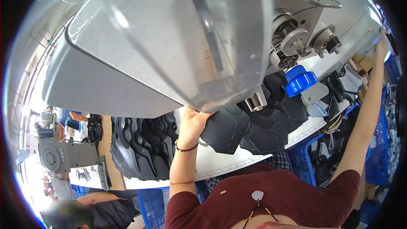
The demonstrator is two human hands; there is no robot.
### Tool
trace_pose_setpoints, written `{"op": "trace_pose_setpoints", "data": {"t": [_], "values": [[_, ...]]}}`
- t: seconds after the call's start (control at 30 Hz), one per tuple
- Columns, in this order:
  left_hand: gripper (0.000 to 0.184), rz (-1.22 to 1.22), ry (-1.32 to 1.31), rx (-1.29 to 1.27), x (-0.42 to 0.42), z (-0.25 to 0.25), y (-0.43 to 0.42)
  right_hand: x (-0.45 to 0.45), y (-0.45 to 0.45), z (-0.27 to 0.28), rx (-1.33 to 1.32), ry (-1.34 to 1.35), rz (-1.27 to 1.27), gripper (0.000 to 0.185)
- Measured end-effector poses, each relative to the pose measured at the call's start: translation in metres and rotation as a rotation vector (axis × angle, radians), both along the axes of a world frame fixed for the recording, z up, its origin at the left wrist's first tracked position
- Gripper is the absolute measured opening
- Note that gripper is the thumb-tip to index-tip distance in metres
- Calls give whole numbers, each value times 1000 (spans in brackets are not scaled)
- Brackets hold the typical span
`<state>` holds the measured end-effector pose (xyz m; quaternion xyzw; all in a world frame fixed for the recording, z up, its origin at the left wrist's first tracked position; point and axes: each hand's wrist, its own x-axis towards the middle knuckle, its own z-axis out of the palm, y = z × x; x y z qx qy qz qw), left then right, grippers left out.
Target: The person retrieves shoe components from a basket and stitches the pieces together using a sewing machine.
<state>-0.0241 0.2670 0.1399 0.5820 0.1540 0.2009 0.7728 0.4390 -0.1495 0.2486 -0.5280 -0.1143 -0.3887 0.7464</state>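
Note:
At the centre, below a grey sewing machine (114,80), my left hand (194,123) is closed at the left edge of a black shaped piece (224,129). Its thumb points toward the piece; the other fingers are mostly hidden behind the machine's clear cover. More black pieces (265,133) overlap to the right, joined or touching, I cannot tell which. My right arm stretches up to the machine's far right end, where my right hand (381,38) is barely visible at the dark image edge. Its fingers are hidden. A blue knob (300,80) sits on the machine.
A row of black pieces (144,148) stands left of my left wrist on the white table (220,161), which has a ruler edge. Blue crates (303,157) are beside and below the table. Another person's arm (99,197) shows at the lower left, near a grey motor unit (68,157).

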Motion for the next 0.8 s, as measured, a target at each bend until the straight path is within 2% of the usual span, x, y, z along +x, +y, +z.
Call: {"op": "trace_pose_setpoints", "data": {"t": [0.13,0.2,0.23,0.27,0.3,0.33,0.4,0.47,0.53,0.6,0.8], "values": [[23,10,34,28,1,-3,2,-53,8,-4,-236,-246,-461,32],[23,4,4,31,1,-1,2,-136,67,-9,-216,-413,-504,26],[24,0,-10,34,2,0,2,-172,94,-24,-216,-449,-467,27],[23,11,-3,36,2,0,2,-198,111,-51,-324,-444,-331,21],[22,21,5,38,3,0,3,-236,128,-59,-816,-560,-385,14],[21,30,14,38,3,1,3,-256,154,-63,-920,-732,-195,17],[17,-9,61,16,2,6,4,-295,207,-71,-1138,-974,340,24],[14,-35,88,-18,0,10,3,-311,244,-87,-1084,-987,569,24],[14,-48,99,-63,-2,11,0,-318,267,-101,-1048,-1077,579,24],[19,-2,127,-58,-7,7,-7,-323,269,-102,-951,-1025,616,22],[23,-31,177,-61,-20,10,-18,-332,266,-106,-913,-931,542,20]]}}
